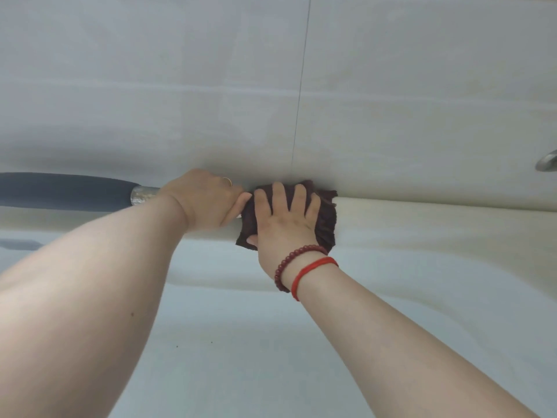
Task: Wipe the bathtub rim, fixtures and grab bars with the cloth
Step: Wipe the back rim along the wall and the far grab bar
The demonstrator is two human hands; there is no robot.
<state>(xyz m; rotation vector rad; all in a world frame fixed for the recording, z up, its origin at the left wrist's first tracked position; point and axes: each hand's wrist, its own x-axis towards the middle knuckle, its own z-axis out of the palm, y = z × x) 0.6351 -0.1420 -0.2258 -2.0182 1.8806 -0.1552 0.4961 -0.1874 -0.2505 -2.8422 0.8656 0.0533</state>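
Note:
A dark brown cloth (327, 218) lies on the far cream bathtub rim (437, 215), where the rim meets the tiled wall. My right hand (283, 221) presses flat on the cloth with fingers spread, and the thumb curls under its lower edge. A grab bar (66, 191) with a dark grip and a chrome end runs in from the left above the rim. My left hand (205, 200) is closed over the bar's chrome end, its thumb touching the cloth's left edge. The bar's mount is hidden under that hand.
Pale wall tiles (391, 86) rise behind the rim, with a vertical grout line above the cloth. A chrome fixture (547, 161) juts in at the right edge. The white tub interior (271, 342) spreads below my forearms.

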